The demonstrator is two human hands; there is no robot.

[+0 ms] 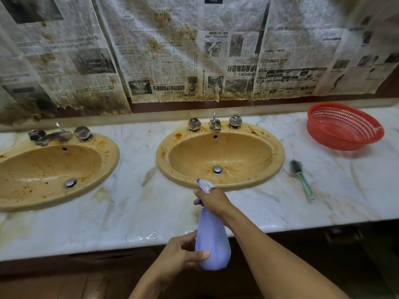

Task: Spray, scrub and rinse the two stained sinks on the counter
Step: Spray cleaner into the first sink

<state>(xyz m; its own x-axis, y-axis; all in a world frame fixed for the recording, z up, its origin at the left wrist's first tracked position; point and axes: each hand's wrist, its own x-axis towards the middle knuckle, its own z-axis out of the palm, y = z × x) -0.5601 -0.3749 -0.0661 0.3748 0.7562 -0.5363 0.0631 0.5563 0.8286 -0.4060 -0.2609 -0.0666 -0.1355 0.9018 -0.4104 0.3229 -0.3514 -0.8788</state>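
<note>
Two tan oval sinks with brown stains sit in a marble counter: the left sink [49, 167] and the right sink [220, 156]. I hold a lavender spray bottle [212, 238] upright in front of the right sink. My right hand [212, 201] is wrapped around its neck and trigger, with the white nozzle [205, 185] pointing up and left at the sink's near rim. My left hand [183, 253] grips the bottle's lower body. A green-handled scrub brush [301, 178] lies on the counter right of the right sink.
A red plastic basket [343, 128] stands tipped at the back right of the counter [140, 212]. Each sink has a chrome tap and two knobs behind it. Stained newspaper covers the wall. Dark cabinets run below the counter's front edge.
</note>
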